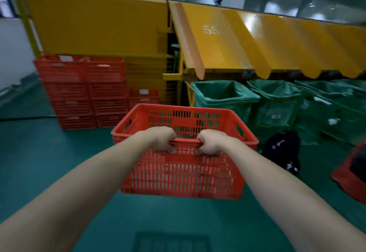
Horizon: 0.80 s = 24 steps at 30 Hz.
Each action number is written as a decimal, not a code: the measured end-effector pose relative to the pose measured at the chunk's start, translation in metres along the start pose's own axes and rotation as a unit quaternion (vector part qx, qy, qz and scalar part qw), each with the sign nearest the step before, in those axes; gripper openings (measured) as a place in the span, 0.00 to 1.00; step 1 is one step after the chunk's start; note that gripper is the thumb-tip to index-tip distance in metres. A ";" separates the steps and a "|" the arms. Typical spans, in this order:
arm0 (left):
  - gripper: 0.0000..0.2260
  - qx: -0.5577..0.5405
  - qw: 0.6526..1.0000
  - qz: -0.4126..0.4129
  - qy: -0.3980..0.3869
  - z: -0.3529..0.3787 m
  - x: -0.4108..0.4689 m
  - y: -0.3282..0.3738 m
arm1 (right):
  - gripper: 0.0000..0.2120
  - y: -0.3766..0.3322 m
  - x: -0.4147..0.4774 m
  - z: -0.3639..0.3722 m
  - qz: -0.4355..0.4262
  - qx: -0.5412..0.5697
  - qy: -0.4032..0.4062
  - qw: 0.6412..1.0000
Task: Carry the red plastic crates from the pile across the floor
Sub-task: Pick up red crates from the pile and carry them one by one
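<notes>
Gripping crate (179,172): left hand (162,140), right hand (212,142)

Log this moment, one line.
phase: carry | left hand: grips near rim of red slotted plastic crate | right hand: grips same rim | crate: held above green floor

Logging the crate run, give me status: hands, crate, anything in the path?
Left hand, right hand grip the red crate at its near rim. Crate off the floor. Black bag ahead right, crate pile ahead left.

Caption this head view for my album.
Left hand and right hand grip the near rim of a red crate above the green floor.
</notes>
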State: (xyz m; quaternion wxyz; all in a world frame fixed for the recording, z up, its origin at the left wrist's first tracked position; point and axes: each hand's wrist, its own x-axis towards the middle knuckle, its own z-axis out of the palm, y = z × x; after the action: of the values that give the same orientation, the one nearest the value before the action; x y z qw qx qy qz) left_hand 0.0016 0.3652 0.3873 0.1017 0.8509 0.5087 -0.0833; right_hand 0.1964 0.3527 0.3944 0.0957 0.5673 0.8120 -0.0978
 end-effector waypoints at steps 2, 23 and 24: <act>0.11 -0.003 0.999 -0.030 0.013 -0.011 0.021 -0.037 | 0.11 -0.004 0.051 -0.016 -0.026 -0.011 0.004 1.000; 0.11 0.012 0.986 -0.136 0.095 -0.131 0.234 -0.412 | 0.09 -0.078 0.506 -0.167 -0.134 -0.070 0.088 0.984; 0.11 0.017 0.987 -0.132 0.094 -0.139 0.244 -0.434 | 0.08 -0.085 0.529 -0.174 -0.130 -0.065 0.092 0.985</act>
State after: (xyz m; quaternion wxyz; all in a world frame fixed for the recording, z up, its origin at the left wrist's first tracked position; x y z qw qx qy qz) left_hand -0.2620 0.8092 0.4233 0.0266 0.7819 0.6224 -0.0242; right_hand -0.0697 0.8479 0.4251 0.0437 0.4561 0.8889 -0.0035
